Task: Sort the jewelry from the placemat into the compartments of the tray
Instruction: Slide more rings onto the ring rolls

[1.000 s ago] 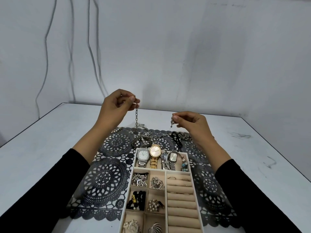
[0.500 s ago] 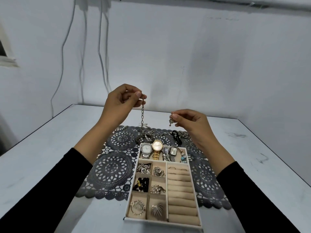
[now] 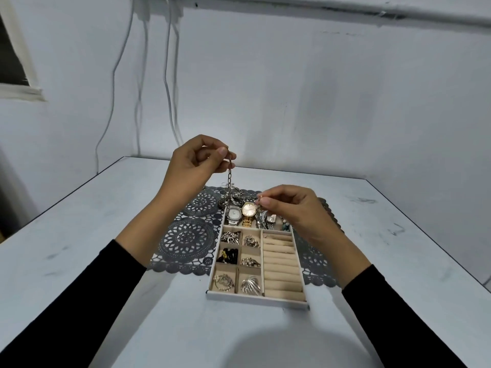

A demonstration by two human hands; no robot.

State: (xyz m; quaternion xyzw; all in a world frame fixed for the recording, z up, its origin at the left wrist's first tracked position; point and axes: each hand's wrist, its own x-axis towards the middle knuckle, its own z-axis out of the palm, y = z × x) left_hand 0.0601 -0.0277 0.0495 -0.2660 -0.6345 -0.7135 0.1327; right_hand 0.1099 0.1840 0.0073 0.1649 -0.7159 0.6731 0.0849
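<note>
The white worktop (image 3: 79, 261) carries a white tray (image 3: 255, 298) with beige lining, its near end past the near edge of a dark lace placemat (image 3: 186, 237). In the tray's left columns, small square compartments hold a silver shell-shaped piece (image 3: 249, 285), hoops, black beads (image 3: 228, 256) and tangled silver items. The right column is a row of beige ring rolls (image 3: 281, 266). The far compartment, across the tray's width, holds a silver watch (image 3: 234, 214), a gold watch (image 3: 249, 209) and more watches beside them.

Above that far compartment, the right hand (image 3: 295, 208) pinches a small metal piece (image 3: 261, 199) between thumb and forefinger. Whether it joins the chain cannot be told.

Farther and higher, the left hand (image 3: 194, 166) pinches the top of a chain (image 3: 229, 179), which hangs straight down to a heap of jewelry on the placemat's far part, just beyond the tray. Both arms wear black sleeves.

White cables (image 3: 170, 83) run down the far wall.
</note>
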